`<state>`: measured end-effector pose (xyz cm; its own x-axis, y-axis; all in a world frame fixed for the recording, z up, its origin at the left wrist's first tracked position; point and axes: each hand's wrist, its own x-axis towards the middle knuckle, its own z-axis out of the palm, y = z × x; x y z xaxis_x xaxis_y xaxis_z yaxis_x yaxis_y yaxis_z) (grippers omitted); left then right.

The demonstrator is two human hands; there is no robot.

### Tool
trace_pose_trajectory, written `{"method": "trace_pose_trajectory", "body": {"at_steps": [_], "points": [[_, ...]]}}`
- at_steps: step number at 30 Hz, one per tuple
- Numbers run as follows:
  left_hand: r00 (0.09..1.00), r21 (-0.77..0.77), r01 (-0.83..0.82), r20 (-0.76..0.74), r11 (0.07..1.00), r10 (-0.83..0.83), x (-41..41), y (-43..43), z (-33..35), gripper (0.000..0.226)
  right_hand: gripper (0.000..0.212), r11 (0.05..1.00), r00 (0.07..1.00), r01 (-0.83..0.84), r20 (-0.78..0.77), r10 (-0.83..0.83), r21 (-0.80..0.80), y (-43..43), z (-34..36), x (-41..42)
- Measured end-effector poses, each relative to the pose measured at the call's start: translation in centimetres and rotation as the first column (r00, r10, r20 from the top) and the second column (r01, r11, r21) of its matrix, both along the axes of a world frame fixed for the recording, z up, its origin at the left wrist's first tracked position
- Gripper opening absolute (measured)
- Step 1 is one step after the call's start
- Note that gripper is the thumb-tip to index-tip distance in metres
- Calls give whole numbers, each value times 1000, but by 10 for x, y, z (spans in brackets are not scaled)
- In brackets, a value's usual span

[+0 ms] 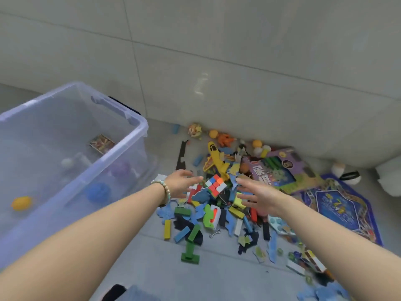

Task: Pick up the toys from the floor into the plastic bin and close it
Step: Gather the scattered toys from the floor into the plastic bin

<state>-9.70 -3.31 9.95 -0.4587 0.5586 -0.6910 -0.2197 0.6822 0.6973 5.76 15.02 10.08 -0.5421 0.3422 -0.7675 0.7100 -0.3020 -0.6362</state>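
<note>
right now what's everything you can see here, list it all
plastic bin: one, clear bluish, on the floor at left, top open, a few toys inside
puzzle cube: one, multicoloured, on top of the pile, between the hands
toy plane: one, yellow, behind the cube
orange figure: one, orange, by the wall
balls: several, orange and white, along the wall
blocks: many, yellow, green, blue, red, black, scattered in the pile
foam pieces: many, mostly blue, mixed through the pile
game box: one, purple, right of the pile
printed mat: one, dark blue, floor at far right
bracelet: one, pale beads, left wrist
left hand: open, left of the cube
right hand: open, right of the cube
</note>
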Motion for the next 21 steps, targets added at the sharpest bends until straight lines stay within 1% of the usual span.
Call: {"method": "trace_pose_trajectory", "body": {"at_steps": [2,3,6,8,10,12,14,16,18,21], "points": [[985,-60,83,-149,995,-91,6,14,-31,76,40,1000,1000,-13,14,12,28,11,-22,10],[970,-87,123,-202,989,-138,9,22,-46,79,36,997,1000,-17,25,16,79,17,-34,14],[931,-103,159,-315,982,-184,15,40,-80,83,38,944,1000,-21,14,17,330,31,-69,21],[922,-85,147,-350,985,-168,18,50,-97,86,38,886,996,-68,-15,84,458,34,-86,24],[917,-92,150,-360,984,-174,21,57,-108,88,42,830,984,-152,6,176,536,37,-103,26],[893,-131,178,-394,975,-216,23,62,-115,88,46,765,968,-223,41,249,604,36,-116,28],[871,-139,185,-435,973,-228,22,66,-117,82,52,684,945,-294,96,313,668,31,-124,28],[864,-124,195,-448,973,-230,20,68,-118,70,59,630,932,-330,139,333,703,27,-130,26],[854,-102,214,-464,971,-237,20,68,-116,59,59,587,933,-325,147,330,741,25,-132,24],[833,-78,216,-505,973,-226,21,67,-114,56,56,519,926,-323,152,344,791,24,-133,24]]}}
